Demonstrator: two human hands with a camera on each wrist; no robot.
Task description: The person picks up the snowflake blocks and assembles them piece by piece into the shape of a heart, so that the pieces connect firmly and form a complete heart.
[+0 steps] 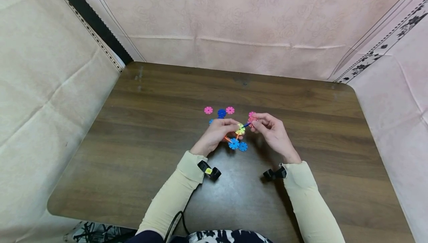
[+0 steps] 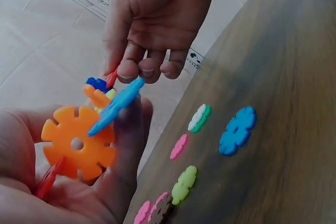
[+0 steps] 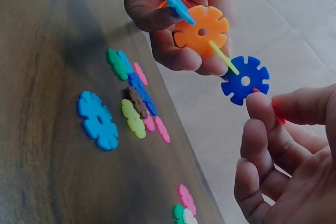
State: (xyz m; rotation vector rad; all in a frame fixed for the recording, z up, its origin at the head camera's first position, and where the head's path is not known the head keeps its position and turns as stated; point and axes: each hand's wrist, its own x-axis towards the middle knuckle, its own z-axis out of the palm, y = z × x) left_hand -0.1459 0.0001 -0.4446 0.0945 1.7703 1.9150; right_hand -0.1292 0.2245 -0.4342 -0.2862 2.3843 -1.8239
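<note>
In the head view my left hand (image 1: 214, 133) holds a chain of notched plastic discs above the table. The left wrist view shows its fingers around an orange disc (image 2: 94, 150), with a light blue disc (image 2: 116, 107) slotted in crosswise. Farther along, a yellow disc (image 3: 224, 57) joins the orange to a dark blue disc (image 3: 234, 87). My right hand (image 1: 274, 131) pinches a red disc (image 3: 279, 113) between thumb and index finger, right at the dark blue disc's lower edge. The other right fingers are loosely curled. Part of the chain is hidden in the left palm.
On the brown table (image 1: 150, 154), a loose light blue disc (image 3: 97, 120) lies near the hands. Behind it sit several pink, blue, brown (image 3: 137, 102) and lime discs (image 3: 133, 119). Another small group, with a white disc (image 2: 197, 115), lies apart. Cloth (image 1: 234, 20) hangs beyond the far edge.
</note>
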